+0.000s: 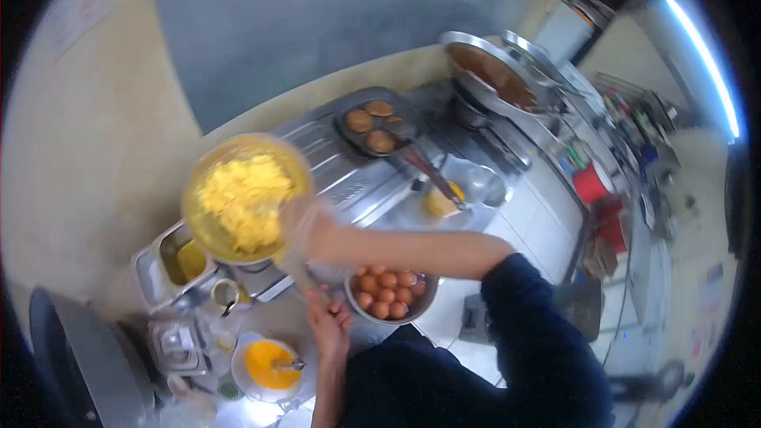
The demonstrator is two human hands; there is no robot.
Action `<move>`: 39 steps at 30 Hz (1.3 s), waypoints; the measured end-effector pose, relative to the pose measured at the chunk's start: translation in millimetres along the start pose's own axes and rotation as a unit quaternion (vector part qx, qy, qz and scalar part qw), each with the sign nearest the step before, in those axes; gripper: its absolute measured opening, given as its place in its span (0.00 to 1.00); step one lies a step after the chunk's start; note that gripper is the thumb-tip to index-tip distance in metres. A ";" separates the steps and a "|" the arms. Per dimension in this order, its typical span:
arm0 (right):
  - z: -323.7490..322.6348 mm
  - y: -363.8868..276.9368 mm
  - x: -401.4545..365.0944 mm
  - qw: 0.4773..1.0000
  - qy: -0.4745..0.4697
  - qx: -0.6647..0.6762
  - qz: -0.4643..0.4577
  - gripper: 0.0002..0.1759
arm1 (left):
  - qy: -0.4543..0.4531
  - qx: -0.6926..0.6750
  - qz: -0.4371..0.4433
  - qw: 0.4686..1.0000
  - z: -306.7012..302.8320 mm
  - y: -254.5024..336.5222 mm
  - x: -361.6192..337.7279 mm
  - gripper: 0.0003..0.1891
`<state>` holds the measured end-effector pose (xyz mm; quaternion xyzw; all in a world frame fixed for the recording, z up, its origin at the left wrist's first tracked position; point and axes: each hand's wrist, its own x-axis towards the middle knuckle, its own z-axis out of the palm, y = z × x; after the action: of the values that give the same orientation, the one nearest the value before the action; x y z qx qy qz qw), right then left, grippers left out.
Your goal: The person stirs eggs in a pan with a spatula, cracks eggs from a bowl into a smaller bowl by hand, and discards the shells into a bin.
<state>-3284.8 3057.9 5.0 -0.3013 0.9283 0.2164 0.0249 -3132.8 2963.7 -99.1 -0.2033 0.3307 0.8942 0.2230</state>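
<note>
My right hand (309, 226), smeared by motion, is at the right edge of a large bowl (194, 214) of yellow, fluffy food (246, 198). What its fingers do cannot be made out. Below it, my left hand (329, 317) has its fingers curled around a pale, blurred thing (297, 265) that slants up toward the bowl. A metal bowl of brown eggs (388, 293) stands just right of my left hand. Lower left of that hand is a white bowl (240, 364) with orange-yellow liquid (269, 363) and a utensil in it.
A dark pan (369, 139) with several browned round pieces sits on the stove, its handle pointing lower right. Behind it stands a wide pan of brown sauce (491, 75). Metal containers (178, 257) line the left, near a large grey bin-like object (87, 357).
</note>
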 end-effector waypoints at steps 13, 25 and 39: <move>23.2 -32.6 -4.7 0.968 0.020 0.213 0.135 0.12 | 0.086 0.059 0.043 0.994 -4.3 -17.7 25.2 0.13; 214.4 1.9 -317.4 0.572 0.414 0.485 0.517 0.19 | 0.090 0.079 0.144 0.982 17.8 -24.4 27.5 0.22; 497.9 172.2 -436.1 0.265 0.412 0.732 0.473 0.12 | 0.121 0.439 0.237 0.858 29.3 -141.7 24.9 0.21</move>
<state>-3068.6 3629.5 -302.1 0.2887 0.5574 -0.7345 -0.2579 -3083.8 3087.0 -162.2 -0.1058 0.7516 0.6505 0.0284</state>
